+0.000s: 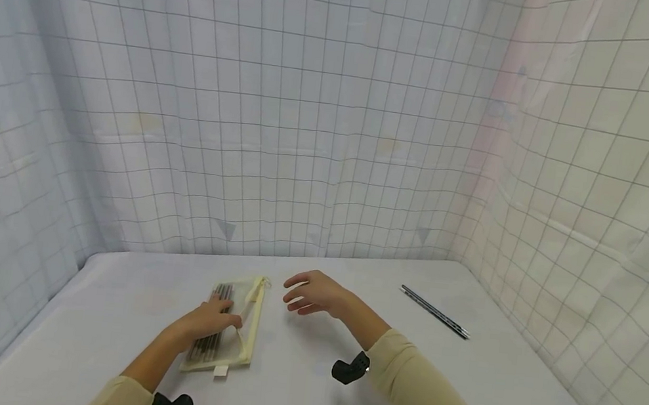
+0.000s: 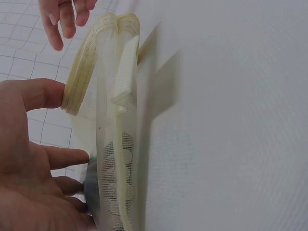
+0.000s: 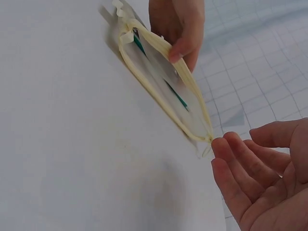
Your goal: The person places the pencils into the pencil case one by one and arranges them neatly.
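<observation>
A translucent mesh zip pouch [image 1: 235, 345] with pale yellow edging lies on the table, several slim dark pencil-like sticks [image 1: 207, 348] inside along its left side. My left hand [image 1: 206, 322] rests over it, fingers extended onto the mesh. In the left wrist view, the thumb touches the raised zipper edge [image 2: 79, 86]. The pouch's mouth gapes in the right wrist view, where a thin green stick [image 3: 176, 95] shows inside. My right hand [image 1: 317, 293] is just right of the pouch's far end, fingers loosely bent and holding nothing.
Slim dark sticks with a pale pattern [image 1: 434, 312] lie side by side at the right of the white table [image 1: 304, 398]. Grid-patterned white cloth [image 1: 285, 126] hangs behind and on both sides. A small white tag [image 1: 220, 372] sticks out from the pouch's near edge.
</observation>
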{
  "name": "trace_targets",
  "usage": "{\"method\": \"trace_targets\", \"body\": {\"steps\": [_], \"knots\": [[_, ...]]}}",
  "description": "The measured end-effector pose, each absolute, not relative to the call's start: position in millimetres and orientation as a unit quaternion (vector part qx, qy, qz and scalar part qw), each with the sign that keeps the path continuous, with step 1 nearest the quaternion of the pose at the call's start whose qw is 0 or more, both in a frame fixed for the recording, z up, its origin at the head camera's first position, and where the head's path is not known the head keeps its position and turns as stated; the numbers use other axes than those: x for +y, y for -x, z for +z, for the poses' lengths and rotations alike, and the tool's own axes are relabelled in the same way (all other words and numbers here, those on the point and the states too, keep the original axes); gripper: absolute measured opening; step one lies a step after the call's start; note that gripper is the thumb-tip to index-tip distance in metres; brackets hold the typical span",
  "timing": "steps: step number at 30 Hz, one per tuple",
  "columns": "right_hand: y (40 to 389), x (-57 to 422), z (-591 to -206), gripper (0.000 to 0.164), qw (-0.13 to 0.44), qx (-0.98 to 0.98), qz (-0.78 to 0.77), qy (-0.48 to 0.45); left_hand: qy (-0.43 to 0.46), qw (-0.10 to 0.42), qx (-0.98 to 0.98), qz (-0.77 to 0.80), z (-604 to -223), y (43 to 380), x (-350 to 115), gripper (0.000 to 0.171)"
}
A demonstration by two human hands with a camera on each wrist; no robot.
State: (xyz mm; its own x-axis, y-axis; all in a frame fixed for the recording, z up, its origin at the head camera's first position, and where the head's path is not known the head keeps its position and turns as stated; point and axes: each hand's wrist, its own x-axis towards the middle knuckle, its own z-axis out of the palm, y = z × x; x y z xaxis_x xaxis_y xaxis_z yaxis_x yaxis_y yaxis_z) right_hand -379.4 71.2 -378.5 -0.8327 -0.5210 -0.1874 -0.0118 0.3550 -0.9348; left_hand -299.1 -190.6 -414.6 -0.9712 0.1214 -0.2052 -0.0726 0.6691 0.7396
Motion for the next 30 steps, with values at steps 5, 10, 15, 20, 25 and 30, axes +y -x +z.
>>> {"method": "trace_targets", "body": {"steps": [5, 10, 15, 20, 25, 30], "knots": [[382.3, 91.2, -371.1, 0.036, 0.228, 0.798, -0.533, 0.164, -0.015, 0.124, 0.901, 0.414, -414.3, 298.5, -193.1, 0.089], [384.0, 110.1, -367.2, 0.034, 0.222, 0.799, -0.537, 0.157, -0.021, 0.117, 0.904, 0.411, -416.2, 299.7, -193.8, 0.09], [385.8, 123.8, -366.8, 0.035, 0.215, 0.803, -0.534, 0.155, -0.019, 0.116, 0.901, 0.417, -418.4, 299.4, -194.2, 0.089], [385.9, 134.9, -365.0, 0.034, 0.208, 0.811, -0.526, 0.149, -0.021, 0.124, 0.891, 0.436, -417.4, 299.1, -193.6, 0.089], [385.6, 149.1, -359.8, 0.031, 0.188, 0.832, -0.498, 0.154, -0.026, 0.123, 0.888, 0.443, -415.8, 298.4, -193.0, 0.088], [388.4, 166.2, -357.8, 0.036, 0.179, 0.854, -0.457, 0.172, -0.031, 0.12, 0.891, 0.436, -415.6, 300.2, -193.8, 0.087]]}}
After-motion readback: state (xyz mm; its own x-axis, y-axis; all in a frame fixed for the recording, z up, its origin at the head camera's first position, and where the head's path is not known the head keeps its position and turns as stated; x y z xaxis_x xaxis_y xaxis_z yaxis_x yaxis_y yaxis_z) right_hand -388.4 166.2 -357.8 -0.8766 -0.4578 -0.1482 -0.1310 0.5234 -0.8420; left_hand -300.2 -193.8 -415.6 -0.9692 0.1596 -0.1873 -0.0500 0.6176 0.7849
